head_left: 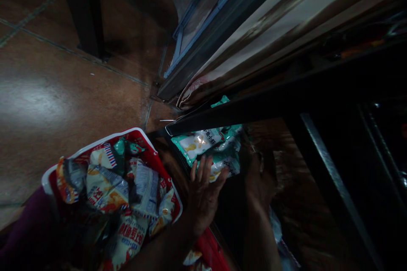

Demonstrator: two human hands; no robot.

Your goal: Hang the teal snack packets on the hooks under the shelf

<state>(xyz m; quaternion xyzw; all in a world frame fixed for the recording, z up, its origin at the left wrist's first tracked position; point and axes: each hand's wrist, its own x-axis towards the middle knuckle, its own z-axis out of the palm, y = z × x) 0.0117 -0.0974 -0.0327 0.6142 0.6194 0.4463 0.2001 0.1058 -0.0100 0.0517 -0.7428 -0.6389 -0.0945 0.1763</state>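
Several green-and-white snack bags (205, 142) lie together under a dark bar of the rack. My left hand (205, 192) rests its fingertips on the nearest bag, fingers apart and holding nothing. To the right of those bags is my right hand (259, 180), dark and blurred; its fingers cannot be made out. Left of my left arm stands a red basket with a white rim (104, 139), filled with white, orange and red snack bags (108, 188).
A dark metal bar (241, 112) crosses over the green bags. A beige cloth (254, 34) hangs behind a dark frame (219, 29). The dark leg (84, 12) of some furniture stands on the brown tiled floor (47, 93). The right side is very dark.
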